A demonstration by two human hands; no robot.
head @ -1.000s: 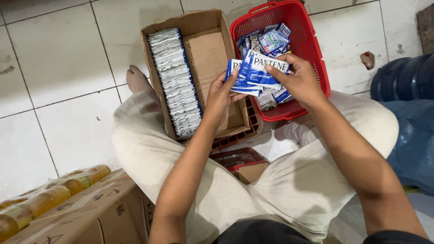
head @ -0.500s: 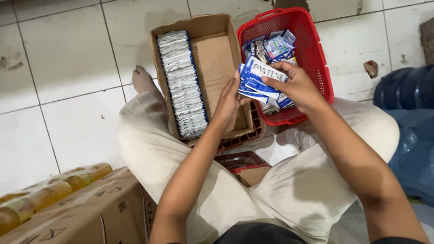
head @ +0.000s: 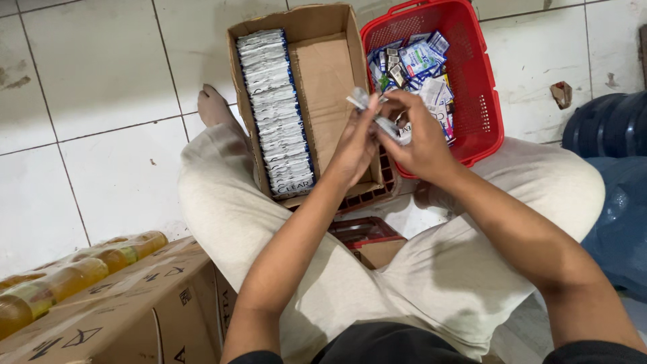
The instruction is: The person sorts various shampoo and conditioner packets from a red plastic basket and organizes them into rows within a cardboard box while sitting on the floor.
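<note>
White tile floor; left hand and right hand raised together, fingers pinching sachets.

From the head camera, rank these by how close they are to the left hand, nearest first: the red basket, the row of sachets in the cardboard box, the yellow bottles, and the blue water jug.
Measured from the left hand:
1. Row of sachets, just to its left in the cardboard box.
2. Red basket, to its right, slightly farther.
3. Blue water jug, far right.
4. Yellow bottles, lower left, farthest.
</note>
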